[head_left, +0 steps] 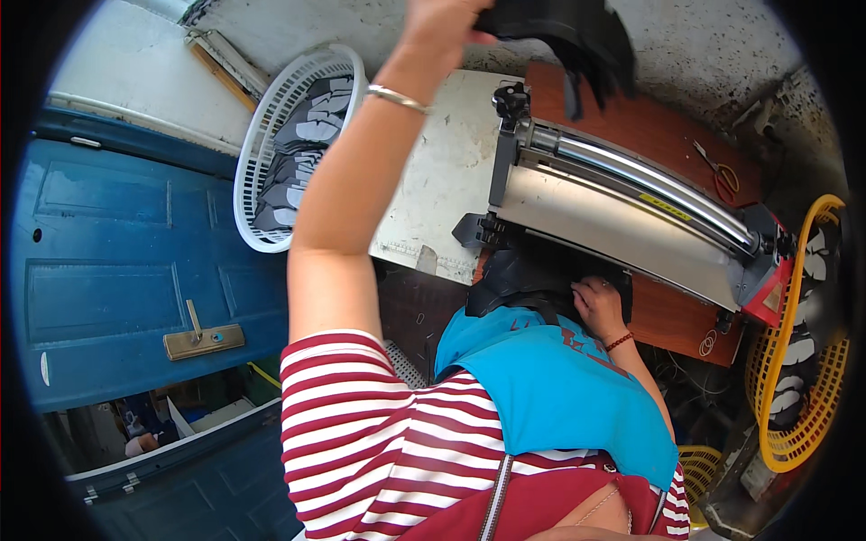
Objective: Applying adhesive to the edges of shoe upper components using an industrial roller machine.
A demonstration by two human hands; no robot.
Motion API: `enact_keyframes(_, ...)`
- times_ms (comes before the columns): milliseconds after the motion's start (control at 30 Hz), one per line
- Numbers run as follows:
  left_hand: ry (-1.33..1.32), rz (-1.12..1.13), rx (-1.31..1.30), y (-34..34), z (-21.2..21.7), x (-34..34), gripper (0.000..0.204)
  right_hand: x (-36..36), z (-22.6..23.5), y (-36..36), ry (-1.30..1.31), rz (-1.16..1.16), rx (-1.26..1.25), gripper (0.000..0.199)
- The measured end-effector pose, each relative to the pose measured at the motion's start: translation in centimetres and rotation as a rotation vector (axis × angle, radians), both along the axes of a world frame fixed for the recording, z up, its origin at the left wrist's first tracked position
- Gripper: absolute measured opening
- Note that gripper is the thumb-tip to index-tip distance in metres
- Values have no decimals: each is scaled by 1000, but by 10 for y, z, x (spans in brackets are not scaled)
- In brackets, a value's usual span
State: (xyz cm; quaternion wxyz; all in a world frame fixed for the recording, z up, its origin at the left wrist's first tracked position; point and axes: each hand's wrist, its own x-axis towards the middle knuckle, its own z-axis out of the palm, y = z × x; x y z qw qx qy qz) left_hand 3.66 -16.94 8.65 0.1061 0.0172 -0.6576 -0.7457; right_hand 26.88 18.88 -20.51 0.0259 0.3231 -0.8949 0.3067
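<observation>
High at the top edge, my left hand [446, 25], with a silver bangle on its wrist, is closed on a bunch of limp black sheet pieces [577, 36] that hang over the back of a roller machine [622, 216]. My right hand [597, 307], wearing a red bead bracelet, lies low by my lap with its fingers curled against more black sheet pieces [519, 275]. These pieces rest over my blue apron [550, 370], just in front of the machine's metal plate. The fingertips of the left hand are partly cut off by the picture's edge.
Left of the machine, a white basket [248, 180] holds stacked black and grey pieces. A yellow basket [776, 424] with similar pieces stands at the right. Scissors [722, 176] lie on the brown tabletop [667, 149] behind the rollers. A blue door [117, 225] fills the far left.
</observation>
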Motion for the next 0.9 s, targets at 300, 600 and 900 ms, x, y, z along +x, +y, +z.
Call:
enact_keyframes(300, 309, 726, -677, -215, 26, 87, 14, 1, 21, 1, 18, -14, -42, 15)
enact_keyframes(600, -546, 398, -981, -329, -216, 140, 44, 10, 59, -3, 32, 20, -55, 19)
enact_keyframes(900, 370, 448, -773, -109, -123, 70, 21, 21, 116, 28, 97, -146, -198, 28)
